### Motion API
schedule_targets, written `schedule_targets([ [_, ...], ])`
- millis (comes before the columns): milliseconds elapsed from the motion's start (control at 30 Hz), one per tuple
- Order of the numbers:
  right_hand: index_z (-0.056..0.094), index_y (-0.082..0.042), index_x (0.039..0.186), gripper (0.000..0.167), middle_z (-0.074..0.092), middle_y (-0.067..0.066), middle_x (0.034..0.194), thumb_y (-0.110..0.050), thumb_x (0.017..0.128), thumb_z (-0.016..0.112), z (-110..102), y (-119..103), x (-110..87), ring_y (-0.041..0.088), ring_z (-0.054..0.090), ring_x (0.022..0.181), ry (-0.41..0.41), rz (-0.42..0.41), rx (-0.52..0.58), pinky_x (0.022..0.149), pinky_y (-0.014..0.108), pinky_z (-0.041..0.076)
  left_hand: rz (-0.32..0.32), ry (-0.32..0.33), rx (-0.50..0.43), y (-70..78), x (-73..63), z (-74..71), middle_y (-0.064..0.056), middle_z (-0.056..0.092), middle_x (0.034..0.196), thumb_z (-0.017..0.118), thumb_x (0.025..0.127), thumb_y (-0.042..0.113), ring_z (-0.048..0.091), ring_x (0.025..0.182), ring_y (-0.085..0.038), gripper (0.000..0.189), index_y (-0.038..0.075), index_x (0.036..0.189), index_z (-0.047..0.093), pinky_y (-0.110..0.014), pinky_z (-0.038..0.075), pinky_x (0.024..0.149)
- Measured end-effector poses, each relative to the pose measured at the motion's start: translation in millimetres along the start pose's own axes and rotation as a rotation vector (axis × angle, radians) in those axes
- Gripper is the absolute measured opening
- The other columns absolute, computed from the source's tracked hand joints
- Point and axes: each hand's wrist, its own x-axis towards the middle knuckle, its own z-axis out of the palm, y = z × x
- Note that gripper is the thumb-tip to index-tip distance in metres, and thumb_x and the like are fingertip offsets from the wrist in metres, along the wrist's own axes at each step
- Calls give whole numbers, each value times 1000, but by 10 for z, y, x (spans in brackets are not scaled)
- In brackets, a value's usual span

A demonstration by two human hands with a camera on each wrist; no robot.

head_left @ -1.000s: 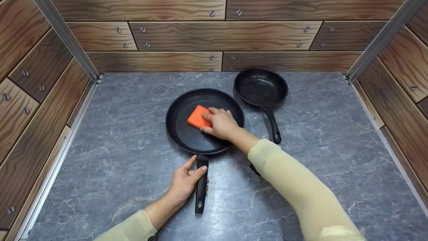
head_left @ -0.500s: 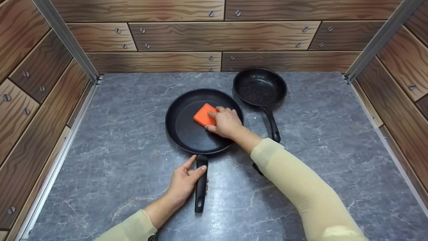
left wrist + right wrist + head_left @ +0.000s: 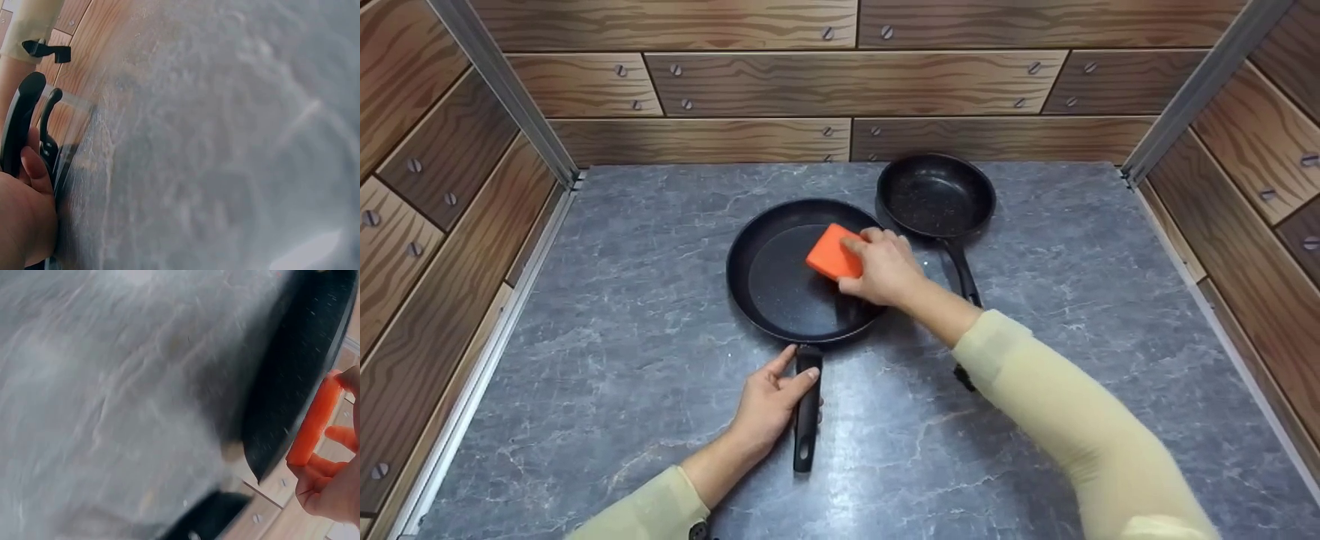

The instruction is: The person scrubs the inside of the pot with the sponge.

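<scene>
A large black frying pan (image 3: 776, 281) lies on the counter, its handle pointing toward me. My left hand (image 3: 765, 409) holds the handle (image 3: 808, 412), thumb on top and fingertips showing at its far side. In the left wrist view the handle (image 3: 21, 124) stands up beside my curled fingers. An orange square sponge (image 3: 834, 253) is pinched in my right hand (image 3: 891, 268), thumb at the near edge and fingers along the far one. It is over the right part of the pan. The right wrist view shows the sponge (image 3: 316, 424) edge-on, above the pan's rim.
Behind and right of the large pan is a smaller speckled black frying pan (image 3: 936, 196), close to its rim. Its handle (image 3: 964, 274) points toward me, beside my right forearm. Wood-patterned walls (image 3: 750, 82) border the grey marbled counter (image 3: 607, 300) at back and sides.
My right hand has moved the sponge from the pan's middle toward its right side, and slightly away from me. My left hand keeps its hold on the handle. The view has shifted slightly.
</scene>
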Motion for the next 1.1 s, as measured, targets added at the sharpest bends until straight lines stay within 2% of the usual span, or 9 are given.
schedule_targets([
  [300,64,-13,148,70,58,23,144,-44,86,75,-379,214,-247,44,58,121,96,-36,6,104,58,46,9,12,15,11,5,-6,-11,72,72,72,103,12,70,55,-20,82,-6,165,23,-33,62,56],
  [600,66,-10,146,70,58,24,144,-41,85,79,-666,601,-547,47,57,124,186,4,45,105,62,44,5,8,15,6,11,7,-13,73,74,72,102,13,70,55,-21,82,-6,165,23,-35,63,57],
  [767,68,-7,143,65,59,27,143,-35,85,79,-740,865,-723,50,57,124,245,37,61,105,66,43,9,5,28,18,17,12,-10,72,72,71,103,13,70,55,-19,82,-7,165,23,-32,61,57],
  [967,65,-6,145,65,58,29,144,-30,87,79,-760,1147,-918,53,55,127,264,96,90,106,68,40,13,15,30,35,-5,12,-11,73,73,71,103,13,70,57,-19,81,-6,165,23,-32,61,56],
  [1100,66,-3,143,63,59,30,141,-27,86,79,-745,1348,-1063,54,57,124,292,124,95,104,69,42,6,12,30,10,-1,13,-10,73,72,72,103,13,70,57,-20,82,-6,165,23,-33,62,57],
])
